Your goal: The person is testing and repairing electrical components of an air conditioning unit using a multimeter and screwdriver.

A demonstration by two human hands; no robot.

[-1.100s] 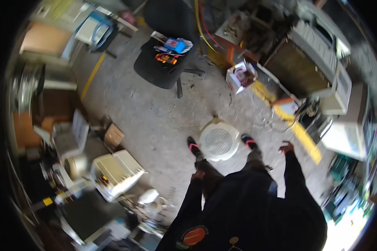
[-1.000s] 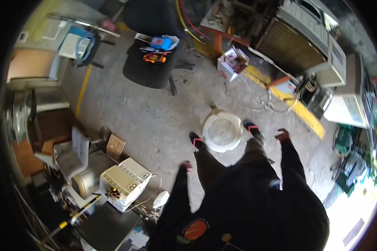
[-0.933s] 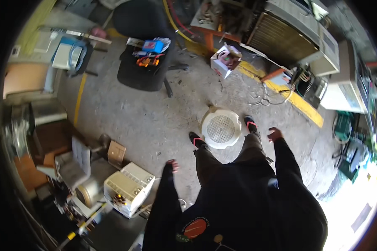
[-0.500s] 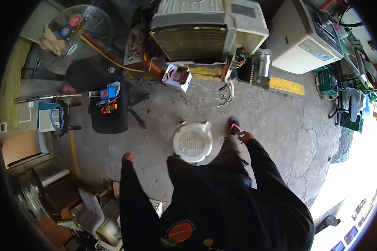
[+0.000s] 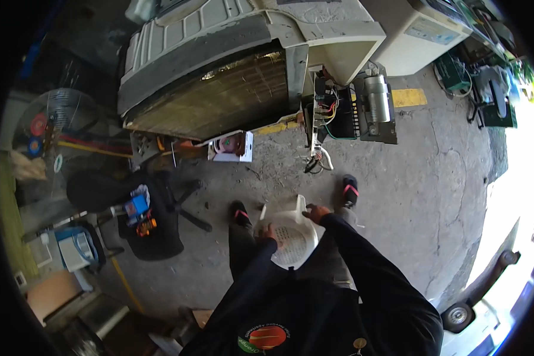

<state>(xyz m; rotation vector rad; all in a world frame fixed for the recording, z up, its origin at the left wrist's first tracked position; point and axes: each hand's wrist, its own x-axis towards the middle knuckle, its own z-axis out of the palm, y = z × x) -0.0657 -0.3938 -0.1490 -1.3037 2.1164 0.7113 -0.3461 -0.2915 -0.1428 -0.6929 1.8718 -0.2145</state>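
A white plastic stool (image 5: 292,248) with a perforated round seat stands low between my legs, its far legs showing past the rim. My right hand (image 5: 318,213) is closed at its far right edge, fingers bent over the rim. At the seat's left side is my left hand (image 5: 269,234), its fingers curled against the stool and partly hidden by the dark sleeve. Ahead of the stool, loose wires and a pale connector (image 5: 321,159) hang from an opened electrical part (image 5: 326,104) with a silver cylinder (image 5: 376,98) beside it.
A large unit with a finned metal coil (image 5: 219,95) fills the far middle. In front of it stands a white box (image 5: 237,147) holding a coil. A black swivel chair (image 5: 154,240) bears a blue box (image 5: 137,205) and an orange tool (image 5: 146,226). A white appliance (image 5: 397,44) stands far right.
Both hands have come inward and onto the stool. The view has shifted nearer to the finned unit, and both feet now show on either side of the stool.
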